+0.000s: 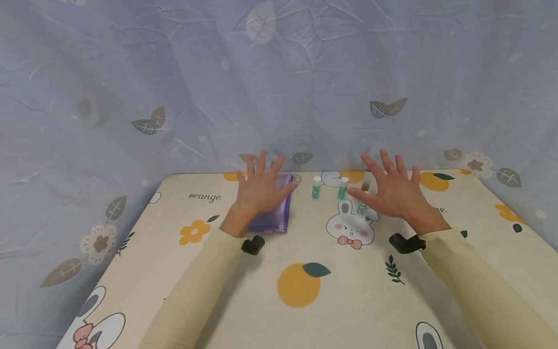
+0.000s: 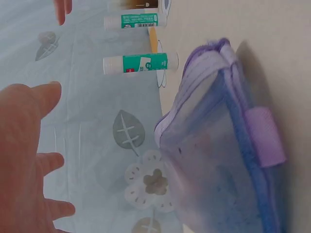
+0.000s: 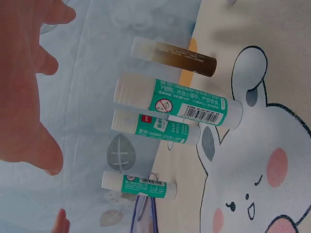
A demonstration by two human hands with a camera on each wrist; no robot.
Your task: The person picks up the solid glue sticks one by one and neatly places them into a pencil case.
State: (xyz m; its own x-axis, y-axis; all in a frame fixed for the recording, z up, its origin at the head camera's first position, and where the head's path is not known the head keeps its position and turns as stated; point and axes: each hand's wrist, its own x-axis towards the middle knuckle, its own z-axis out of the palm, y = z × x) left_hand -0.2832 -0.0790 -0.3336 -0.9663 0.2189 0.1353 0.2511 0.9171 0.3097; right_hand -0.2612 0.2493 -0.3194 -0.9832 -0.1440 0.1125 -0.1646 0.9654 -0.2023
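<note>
Glue sticks upright, purple pouch, maybe mesh

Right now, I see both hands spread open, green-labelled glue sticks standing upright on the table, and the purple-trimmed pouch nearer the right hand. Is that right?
Not quite: the purple-trimmed pouch is nearer the left hand, not the right hand, as the head view shows. The rest of the statement holds.
</note>
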